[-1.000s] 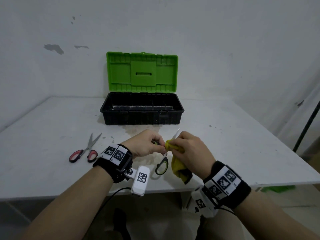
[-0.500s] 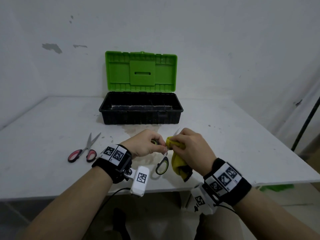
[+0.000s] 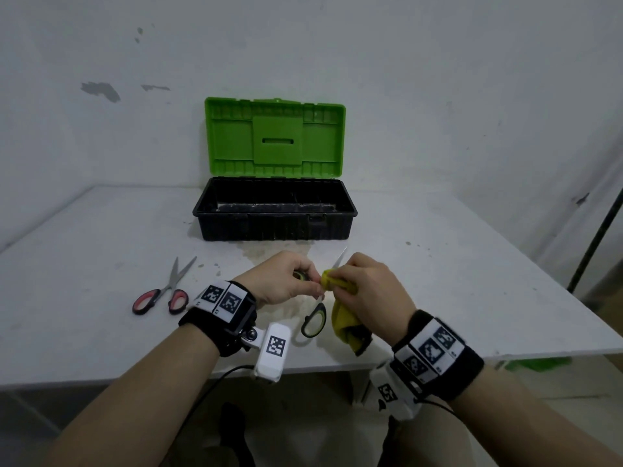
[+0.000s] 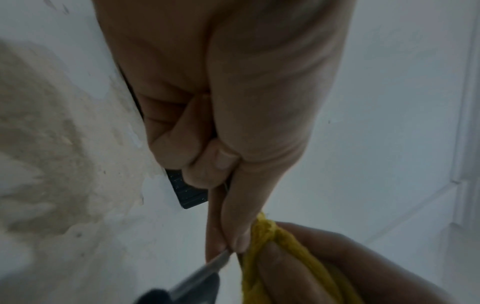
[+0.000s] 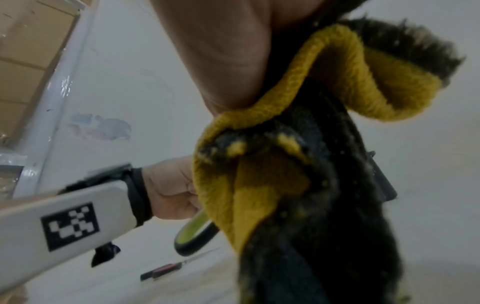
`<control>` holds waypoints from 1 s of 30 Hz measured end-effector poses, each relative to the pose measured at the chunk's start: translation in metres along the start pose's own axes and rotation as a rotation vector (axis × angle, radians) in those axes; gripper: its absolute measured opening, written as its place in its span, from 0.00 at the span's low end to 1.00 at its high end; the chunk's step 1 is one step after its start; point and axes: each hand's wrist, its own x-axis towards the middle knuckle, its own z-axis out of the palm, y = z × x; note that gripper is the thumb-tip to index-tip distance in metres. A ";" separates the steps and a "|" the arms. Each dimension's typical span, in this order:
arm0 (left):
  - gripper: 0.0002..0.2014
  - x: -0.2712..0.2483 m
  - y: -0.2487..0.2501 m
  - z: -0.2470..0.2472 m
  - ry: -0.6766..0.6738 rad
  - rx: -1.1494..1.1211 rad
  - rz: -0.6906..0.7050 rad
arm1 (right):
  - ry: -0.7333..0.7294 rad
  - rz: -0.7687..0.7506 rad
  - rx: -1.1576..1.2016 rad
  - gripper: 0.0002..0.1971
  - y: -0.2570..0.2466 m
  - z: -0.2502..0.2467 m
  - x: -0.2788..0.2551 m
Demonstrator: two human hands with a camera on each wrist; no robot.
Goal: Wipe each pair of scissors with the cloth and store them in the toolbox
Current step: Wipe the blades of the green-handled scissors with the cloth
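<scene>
My left hand (image 3: 286,284) grips the green-and-black scissors (image 3: 315,320) near the pivot; one handle loop (image 5: 193,234) hangs below and the blade tip (image 3: 339,257) pokes up past my right hand. My right hand (image 3: 367,291) pinches the yellow-and-black cloth (image 3: 342,323) around the blade, right beside the left fingertips (image 4: 240,242). The cloth (image 5: 298,164) hangs down from that grip. A red-handled pair of scissors (image 3: 161,291) lies on the table to the left. The toolbox (image 3: 274,214) stands behind, its black tray open and green lid (image 3: 274,136) upright.
The white table (image 3: 455,281) has a stained patch (image 3: 266,251) just before the toolbox. Its front edge runs under my wrists. A dark pole (image 3: 596,237) leans at the far right. A wall stands close behind the toolbox.
Both hands stay together over the table's front middle. The cloth has slid slightly along the blade; the view has shifted a little.
</scene>
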 end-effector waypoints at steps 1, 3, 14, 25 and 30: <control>0.03 0.000 0.001 0.001 -0.004 0.003 0.005 | 0.006 0.012 -0.001 0.09 0.002 0.001 0.002; 0.03 -0.001 -0.001 0.001 -0.004 -0.006 0.005 | 0.041 0.069 0.008 0.08 0.010 -0.001 0.010; 0.05 -0.006 -0.004 0.010 0.069 -0.295 -0.126 | 0.186 0.170 0.050 0.07 0.026 -0.017 0.012; 0.09 0.000 -0.004 0.026 0.289 -0.358 -0.096 | 0.059 0.085 0.062 0.09 -0.002 0.015 -0.004; 0.07 0.000 -0.007 0.032 0.383 -0.323 -0.010 | 0.070 0.104 0.090 0.08 -0.003 0.018 0.002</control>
